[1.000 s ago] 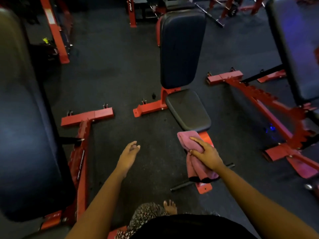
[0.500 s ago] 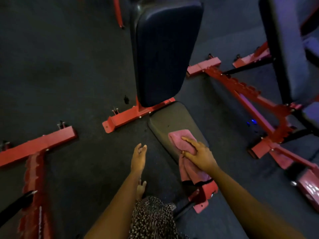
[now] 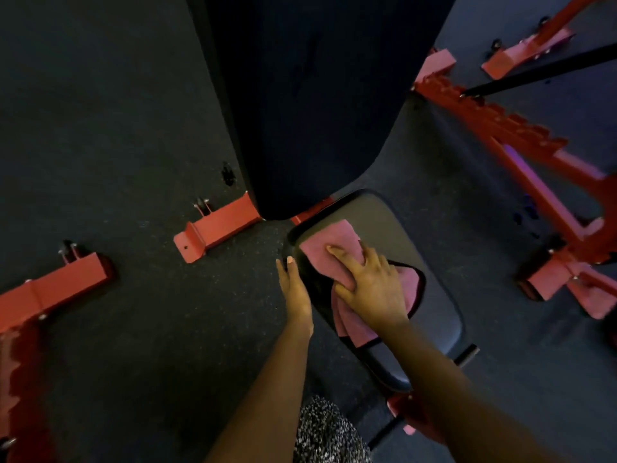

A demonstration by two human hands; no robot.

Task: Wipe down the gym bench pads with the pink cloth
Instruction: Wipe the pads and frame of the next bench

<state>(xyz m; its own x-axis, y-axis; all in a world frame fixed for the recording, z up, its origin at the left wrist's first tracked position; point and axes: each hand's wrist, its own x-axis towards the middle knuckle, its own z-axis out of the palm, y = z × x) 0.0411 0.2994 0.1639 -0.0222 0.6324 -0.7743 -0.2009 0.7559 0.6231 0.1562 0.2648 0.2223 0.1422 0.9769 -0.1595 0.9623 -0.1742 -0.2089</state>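
Pink cloth (image 3: 329, 248) lies folded on the black seat pad (image 3: 417, 235), toward the pad's 10 o'clock corner, close under the lower end of the upright back pad (image 3: 317, 95). The right hand (image 3: 370, 285) lies flat on top of it, fingers straight and spread, pointing to 10 o'clock and pressing the cloth onto the vinyl; it grips nothing. Half a second ago the cloth sat at the pad's 6 o'clock end with its tail hanging off; now all of it is on the pad and further up the seat. The left hand (image 3: 295, 289) is open with straight fingers, lying along the pad's 9 o'clock edge; whether it touches the edge I cannot tell. Earlier it hung over the floor (image 3: 117, 128), apart from the pad. The view has closed in, so the back pad fills the 12 o'clock area. A red frame foot (image 3: 217, 225) sits at 9 o'clock of the seat, and a neighbouring bench's red frame (image 3: 521, 145) runs at 2 o'clock
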